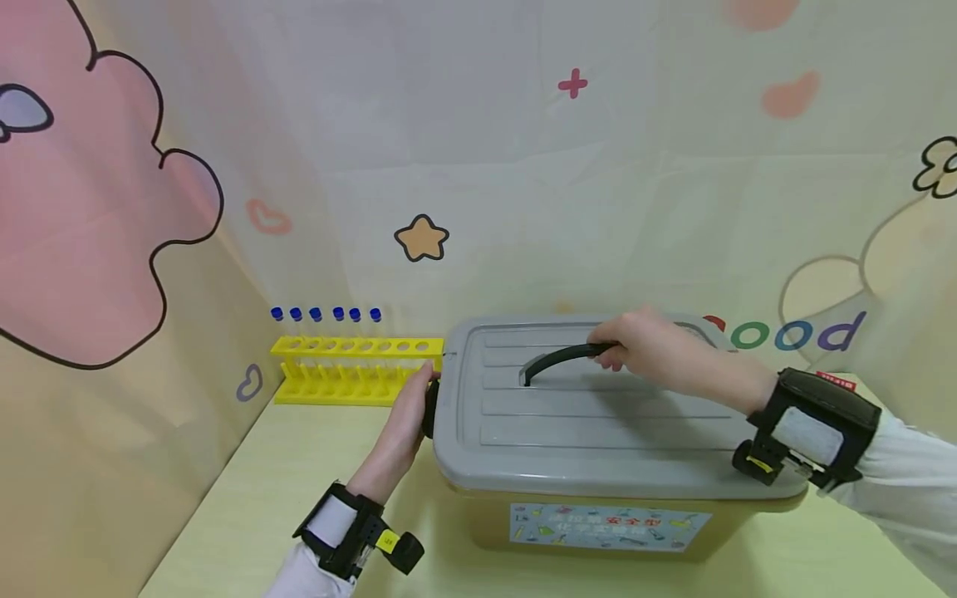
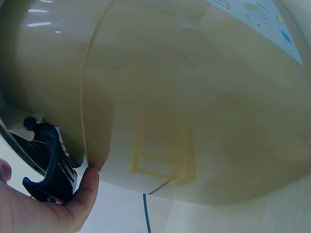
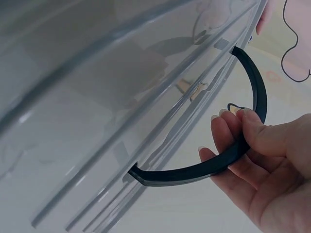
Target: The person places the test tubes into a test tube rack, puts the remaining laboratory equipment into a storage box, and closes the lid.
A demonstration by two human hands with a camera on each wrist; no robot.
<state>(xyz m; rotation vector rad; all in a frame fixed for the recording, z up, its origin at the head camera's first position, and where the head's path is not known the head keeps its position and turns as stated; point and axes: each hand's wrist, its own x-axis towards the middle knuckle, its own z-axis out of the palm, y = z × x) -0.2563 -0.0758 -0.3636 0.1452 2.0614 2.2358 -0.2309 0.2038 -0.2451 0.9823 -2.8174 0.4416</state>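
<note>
A tan storage box with a grey lid [image 1: 613, 423] stands on the table, a pale blue printed label [image 1: 609, 540] on its front. My right hand [image 1: 646, 349] curls its fingers and thumb around the black carrying handle [image 3: 189, 174], which is raised from the lid. At the box's left end, my left hand [image 1: 399, 428] is at the dark side latch [image 2: 56, 165]. In the left wrist view the latch stands out from the box between thumb and fingers, and the thumb tip touches the box wall. Most of the left fingers are hidden there.
Left of the box, close to the left hand, stands a yellow test tube rack [image 1: 329, 394] holding several clear tubes with blue caps [image 1: 316, 314]. Behind is a printed cloth backdrop [image 1: 478, 208]. A small red item [image 1: 836, 380] lies behind the right wrist.
</note>
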